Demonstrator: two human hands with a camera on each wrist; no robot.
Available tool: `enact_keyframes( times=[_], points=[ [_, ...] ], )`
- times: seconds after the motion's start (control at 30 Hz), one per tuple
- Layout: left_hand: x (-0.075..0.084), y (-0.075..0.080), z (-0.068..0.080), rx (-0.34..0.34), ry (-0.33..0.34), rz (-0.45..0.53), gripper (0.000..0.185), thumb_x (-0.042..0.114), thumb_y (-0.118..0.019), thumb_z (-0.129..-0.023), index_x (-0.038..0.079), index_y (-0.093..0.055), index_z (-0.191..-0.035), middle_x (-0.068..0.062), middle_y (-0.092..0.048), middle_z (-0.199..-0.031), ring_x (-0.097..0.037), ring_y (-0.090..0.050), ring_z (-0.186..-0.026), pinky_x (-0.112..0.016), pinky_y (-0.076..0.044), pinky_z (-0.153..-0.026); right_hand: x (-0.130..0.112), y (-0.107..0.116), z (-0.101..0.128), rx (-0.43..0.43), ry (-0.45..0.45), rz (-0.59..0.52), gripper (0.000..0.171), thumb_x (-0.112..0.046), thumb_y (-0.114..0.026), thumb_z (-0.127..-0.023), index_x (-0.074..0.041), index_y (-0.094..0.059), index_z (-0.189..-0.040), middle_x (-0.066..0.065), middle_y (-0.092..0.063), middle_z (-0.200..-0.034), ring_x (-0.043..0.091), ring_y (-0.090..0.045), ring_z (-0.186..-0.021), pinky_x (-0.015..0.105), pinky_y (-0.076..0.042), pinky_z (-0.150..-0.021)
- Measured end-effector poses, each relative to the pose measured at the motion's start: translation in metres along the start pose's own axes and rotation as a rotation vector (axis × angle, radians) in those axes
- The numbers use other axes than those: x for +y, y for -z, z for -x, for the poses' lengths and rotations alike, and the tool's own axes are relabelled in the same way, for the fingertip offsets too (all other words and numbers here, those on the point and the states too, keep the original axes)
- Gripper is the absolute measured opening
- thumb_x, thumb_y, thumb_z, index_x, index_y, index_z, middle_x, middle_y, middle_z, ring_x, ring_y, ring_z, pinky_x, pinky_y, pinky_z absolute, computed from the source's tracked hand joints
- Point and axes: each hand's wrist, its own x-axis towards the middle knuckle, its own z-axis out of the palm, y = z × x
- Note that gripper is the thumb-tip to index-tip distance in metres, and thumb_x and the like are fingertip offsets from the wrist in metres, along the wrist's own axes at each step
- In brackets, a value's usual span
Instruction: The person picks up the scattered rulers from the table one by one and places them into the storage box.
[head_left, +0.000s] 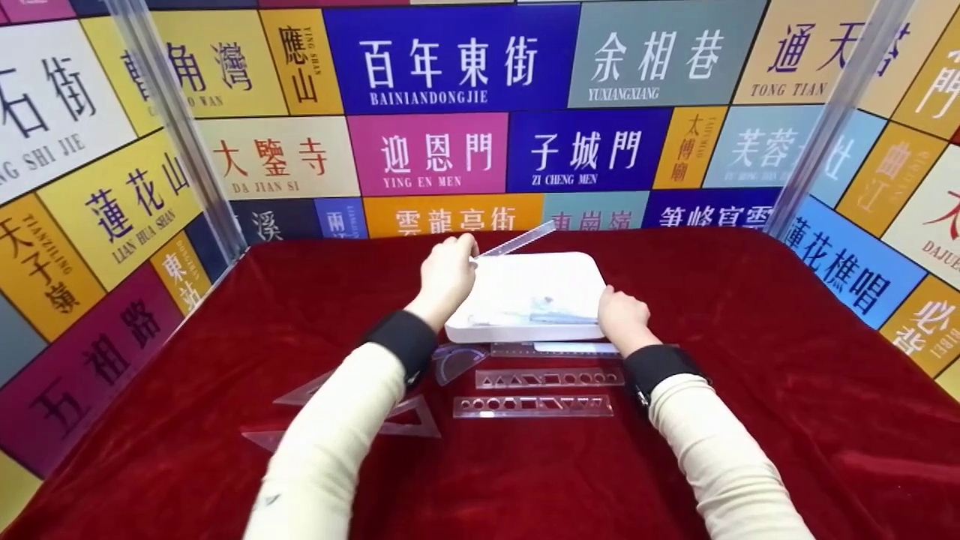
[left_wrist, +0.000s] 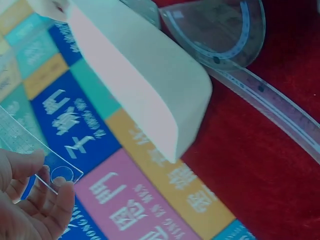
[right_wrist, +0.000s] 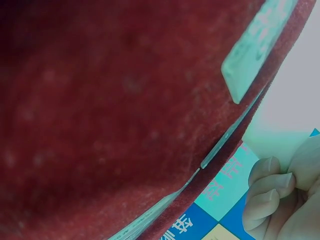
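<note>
Two stencil rulers [head_left: 533, 412] before the white box [head_left: 525, 333]

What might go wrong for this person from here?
The clear straight plastic ruler might slip or swing, since the left grip pinches it near one end. The white round-cornered box could tip, with the right grip at one side. It might nudge the clear semicircular plastic protractor close by.

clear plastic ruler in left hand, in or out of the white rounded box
Out: the left hand holds the clear plastic ruler, and the left wrist view shows it apart from the white rounded box.
</note>
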Motion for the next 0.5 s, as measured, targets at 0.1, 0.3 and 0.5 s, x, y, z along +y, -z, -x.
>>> enact_keyframes(
  times=[0.1,0.3,0.5],
  points=[
    [-0.001,-0.011,-0.007,-0.011,0.033,-0.029,0.012,0.006,-0.054,-0.072,0.011,-0.052,-0.082,-0.008,-0.056,-0.082,-0.027,-0.053,-0.077,-0.038,-0.044,-0.060,0.000,-0.001,0.000,-0.011,-0.001,-0.001,0.039,-0.003,-0.032,-0.085,0.006,-0.031,-0.123,0.026,-0.051,-0.102,0.038,-0.052,-0.086,0.047,-0.043,-0.059],
    [-0.003,-0.032,-0.012,-0.053,0.070,-0.081,0.011,0.004,-0.049,-0.074,0.009,-0.053,-0.083,-0.011,-0.057,-0.085,-0.029,-0.052,-0.079,-0.039,-0.044,-0.062,0.000,-0.002,-0.001,-0.006,-0.009,-0.008,0.039,-0.003,-0.031,-0.085,0.005,-0.032,-0.123,0.025,-0.051,-0.103,0.038,-0.052,-0.088,0.047,-0.042,-0.061],
    [-0.005,-0.049,-0.011,-0.133,0.102,-0.170,0.019,0.004,-0.047,-0.076,0.007,-0.055,-0.093,-0.014,-0.057,-0.092,-0.029,-0.052,-0.084,-0.040,-0.045,-0.064,0.001,-0.001,0.000,-0.004,-0.002,0.000,0.040,-0.004,-0.032,-0.085,0.004,-0.031,-0.124,0.025,-0.052,-0.102,0.037,-0.052,-0.086,0.047,-0.043,-0.059]
  ],
)
